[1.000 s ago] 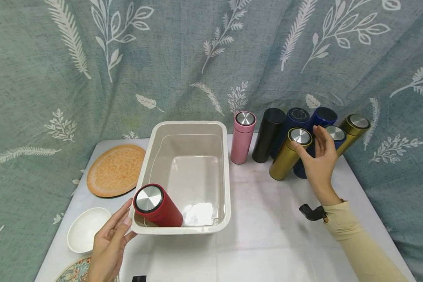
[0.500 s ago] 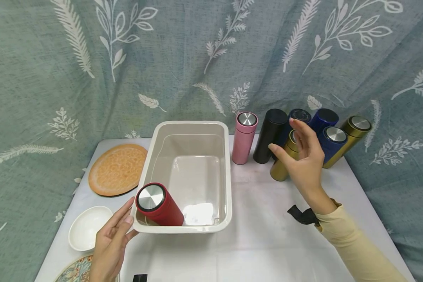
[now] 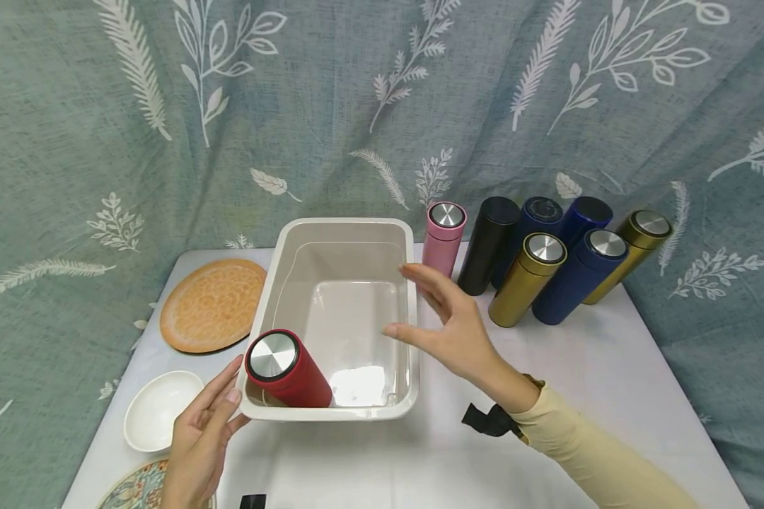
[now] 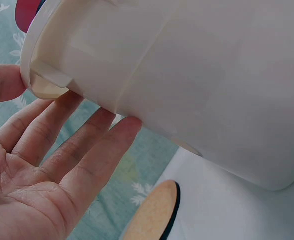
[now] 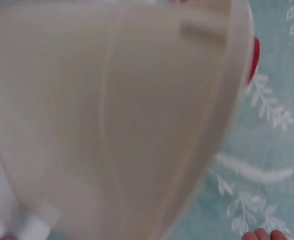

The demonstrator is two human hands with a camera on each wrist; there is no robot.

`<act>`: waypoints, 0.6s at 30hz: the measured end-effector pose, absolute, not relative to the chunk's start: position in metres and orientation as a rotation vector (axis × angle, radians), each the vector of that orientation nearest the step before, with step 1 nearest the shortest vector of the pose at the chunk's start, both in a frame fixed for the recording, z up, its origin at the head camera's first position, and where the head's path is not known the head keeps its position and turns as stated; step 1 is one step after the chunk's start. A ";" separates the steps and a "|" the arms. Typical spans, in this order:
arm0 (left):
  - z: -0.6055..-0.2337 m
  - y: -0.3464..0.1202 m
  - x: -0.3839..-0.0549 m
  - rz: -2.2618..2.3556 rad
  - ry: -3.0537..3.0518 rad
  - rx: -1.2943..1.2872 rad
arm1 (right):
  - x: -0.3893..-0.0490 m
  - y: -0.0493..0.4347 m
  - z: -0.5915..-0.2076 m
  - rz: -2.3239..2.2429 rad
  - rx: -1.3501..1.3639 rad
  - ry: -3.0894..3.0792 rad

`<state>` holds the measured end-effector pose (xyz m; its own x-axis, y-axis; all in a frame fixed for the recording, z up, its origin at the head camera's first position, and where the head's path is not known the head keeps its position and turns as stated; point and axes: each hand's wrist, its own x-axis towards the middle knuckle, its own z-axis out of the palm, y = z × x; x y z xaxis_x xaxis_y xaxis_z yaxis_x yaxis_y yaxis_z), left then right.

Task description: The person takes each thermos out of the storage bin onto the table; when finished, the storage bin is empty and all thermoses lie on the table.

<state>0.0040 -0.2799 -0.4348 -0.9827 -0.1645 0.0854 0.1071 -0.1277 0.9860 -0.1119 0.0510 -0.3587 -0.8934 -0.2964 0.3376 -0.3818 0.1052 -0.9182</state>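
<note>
My left hand (image 3: 197,442) touches the near left corner of a cream plastic bin (image 3: 410,318); in the left wrist view its straight fingers (image 4: 99,162) lie against the bin's outer wall. Inside that corner a red thermos (image 3: 299,378) with a silver lid leans on the rim. My right hand (image 3: 461,332) is beside the bin's right rim, thumb and fingers spread apart with nothing between them; in this view its fingertips overlap the rim. The pink thermos (image 3: 442,251) stands just behind it, partly covered. Only fingertips (image 5: 261,235) show at the bottom of the right wrist view.
To the right stand a black thermos (image 3: 484,254), gold (image 3: 518,290) and blue (image 3: 569,283) ones in front, and several more behind. On the left lie a round orange-brown board (image 3: 211,304), a white bowl (image 3: 159,413) and a patterned plate (image 3: 130,491). A patterned curtain (image 3: 331,106) hangs behind.
My right hand has left the gold and blue thermoses, empty, and swung left to the bin's right rim. The thermoses stay in place. My left hand remains at the bin's corner.
</note>
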 end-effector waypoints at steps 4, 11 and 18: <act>-0.435 -0.280 0.004 -2.234 -1.939 0.073 | -0.104 0.028 -0.364 1.997 0.773 -2.387; -0.435 -0.279 0.004 -2.238 -1.933 0.057 | -0.097 -0.007 -0.368 2.114 0.952 -2.516; -0.435 -0.279 0.004 -2.228 -1.952 0.102 | -0.093 -0.034 -0.372 2.064 1.099 -2.590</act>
